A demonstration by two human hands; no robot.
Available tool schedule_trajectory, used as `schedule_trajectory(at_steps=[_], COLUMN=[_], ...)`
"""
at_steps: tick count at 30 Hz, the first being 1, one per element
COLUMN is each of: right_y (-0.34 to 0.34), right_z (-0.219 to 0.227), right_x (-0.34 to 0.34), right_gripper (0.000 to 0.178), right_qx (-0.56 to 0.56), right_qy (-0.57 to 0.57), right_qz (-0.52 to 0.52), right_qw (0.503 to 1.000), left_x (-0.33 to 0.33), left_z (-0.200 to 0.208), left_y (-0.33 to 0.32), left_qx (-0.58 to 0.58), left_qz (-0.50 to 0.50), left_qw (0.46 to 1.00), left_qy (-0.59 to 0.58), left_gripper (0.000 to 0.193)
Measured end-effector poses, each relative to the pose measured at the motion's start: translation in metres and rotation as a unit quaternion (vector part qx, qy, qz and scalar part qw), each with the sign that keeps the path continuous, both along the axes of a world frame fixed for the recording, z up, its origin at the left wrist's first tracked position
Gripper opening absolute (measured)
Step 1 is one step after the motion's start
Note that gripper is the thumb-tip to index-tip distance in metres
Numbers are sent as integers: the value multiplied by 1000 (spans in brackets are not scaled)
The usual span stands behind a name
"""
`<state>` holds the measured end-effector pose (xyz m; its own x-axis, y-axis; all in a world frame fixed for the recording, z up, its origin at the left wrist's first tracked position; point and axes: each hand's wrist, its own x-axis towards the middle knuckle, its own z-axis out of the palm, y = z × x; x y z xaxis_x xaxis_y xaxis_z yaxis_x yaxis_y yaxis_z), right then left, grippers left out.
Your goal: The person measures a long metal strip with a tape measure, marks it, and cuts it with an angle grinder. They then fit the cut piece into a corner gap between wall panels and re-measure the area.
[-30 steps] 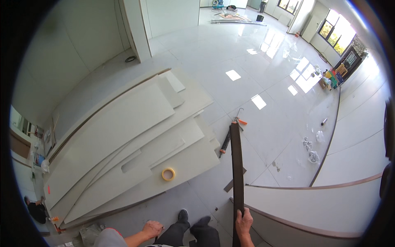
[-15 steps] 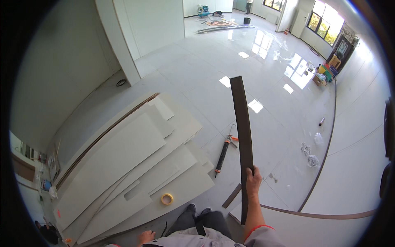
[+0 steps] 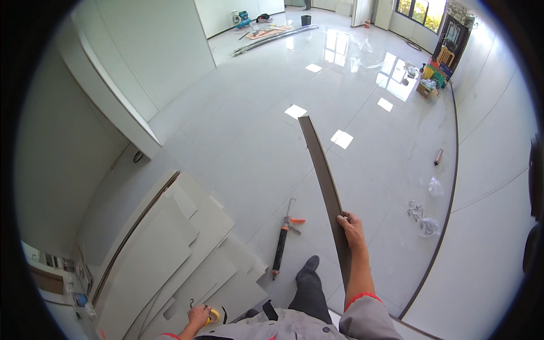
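Note:
My right hand is closed round a long, narrow dark brown trim strip, which slants away up and to the left over the floor. Low on the left, my left hand has its fingers curled; a thin dark loop shows beside it, and what it holds, if anything, I cannot make out. Directly beside that hand is a yellow tape roll, partly covered by it. White cut panels lie stacked under and beyond the left hand. A black and orange caulking gun rests on the floor between panels and strip.
Clear plastic scraps and a small cylinder lie on the glossy tiles by the right wall. Boxes with mixed goods stand farther back. Long wrapped lengths and a black bucket are at the far end.
The view has turned and I have stepped forward, so panels and caulking gun appear lower and more left. The strip's far end now leans farther left. My left hand has come up beside the tape roll.

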<state>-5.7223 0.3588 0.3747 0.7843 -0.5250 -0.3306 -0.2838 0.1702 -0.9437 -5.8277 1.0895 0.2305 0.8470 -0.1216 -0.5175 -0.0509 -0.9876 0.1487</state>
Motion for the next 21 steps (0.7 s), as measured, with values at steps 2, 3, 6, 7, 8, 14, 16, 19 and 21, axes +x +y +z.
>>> schedule_trajectory(at_steps=[2,3,6,7,8,14,16,19,21], right_y=[-52,-70,-122,-133,-153,-261,-292,-339,-371], right_z=[-7,-5,1,6,7,3,1,-2,-10], right_x=[3,10,47,65,78,181,232,316,378], right_gripper=[38,39,41,41,41,41,41,39,39], right_qx=[-3,6,18,12,1,-169,-224,-335,-378], right_qy=[18,39,80,73,77,101,112,146,166], right_qz=[-10,-5,12,23,32,27,38,63,90], right_qw=[1000,999,997,997,996,980,967,929,906], left_x=[33,42,79,83,87,158,198,282,348], left_z=[23,33,30,29,22,-2,-19,-49,-72], left_y=[-92,-115,-162,-166,-185,-273,-298,-342,-370], left_qx=[-4,-17,-40,-38,-39,-22,-17,-18,-16], left_qz=[28,65,102,73,40,157,172,175,170], left_qw=[997,994,990,995,998,974,967,962,961], left_qy=[75,91,92,54,27,162,185,209,217], left_gripper=[42,42,42,43,43,45,46,46,47])
